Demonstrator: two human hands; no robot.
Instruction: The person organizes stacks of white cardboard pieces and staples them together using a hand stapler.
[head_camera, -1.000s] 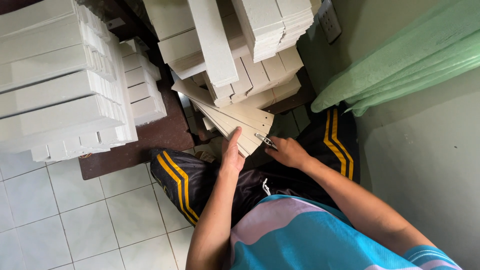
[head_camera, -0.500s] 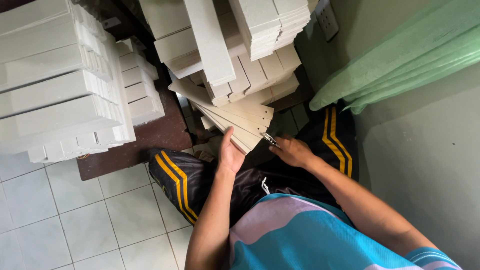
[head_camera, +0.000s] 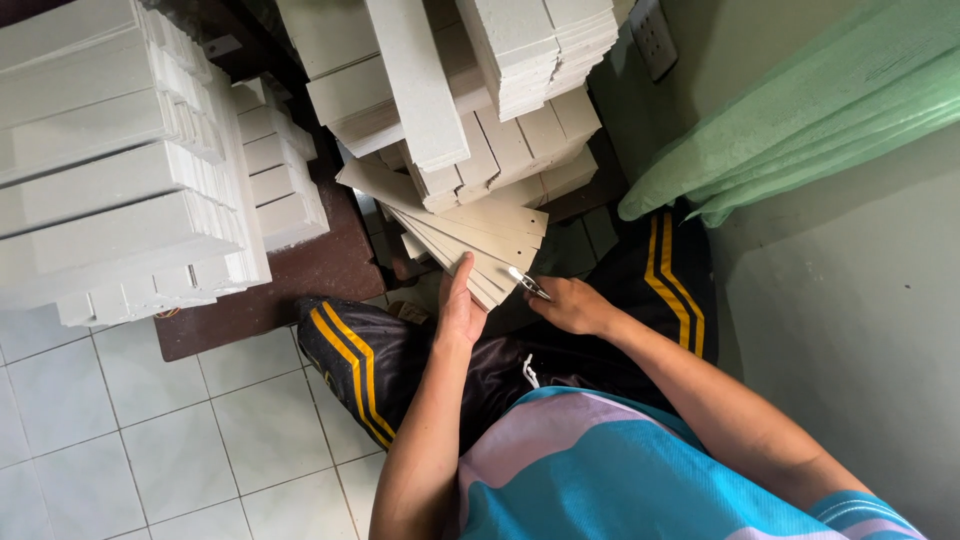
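Note:
A fanned stack of flat beige cardboard strips (head_camera: 470, 235) lies tilted in front of my knees. My left hand (head_camera: 459, 305) grips the stack's near end, thumb up along its edge. Just to the right, my right hand (head_camera: 572, 303) is shut on a small metal blade-like tool (head_camera: 527, 283), whose tip touches the near corner of the strips. I sit with legs in black trousers with yellow stripes (head_camera: 350, 350), wearing a blue and pink striped shirt.
Tall stacks of white folded cardboard boxes (head_camera: 120, 170) stand at left on a dark brown board (head_camera: 300, 275). More white stacks (head_camera: 500, 90) rise beyond the strips. Green cloth (head_camera: 800, 110) hangs on the grey wall at right. White floor tiles (head_camera: 150, 450) lie at lower left.
My hands and the strips have stayed almost in place; the tool's tip shifted slightly along the stack's near corner.

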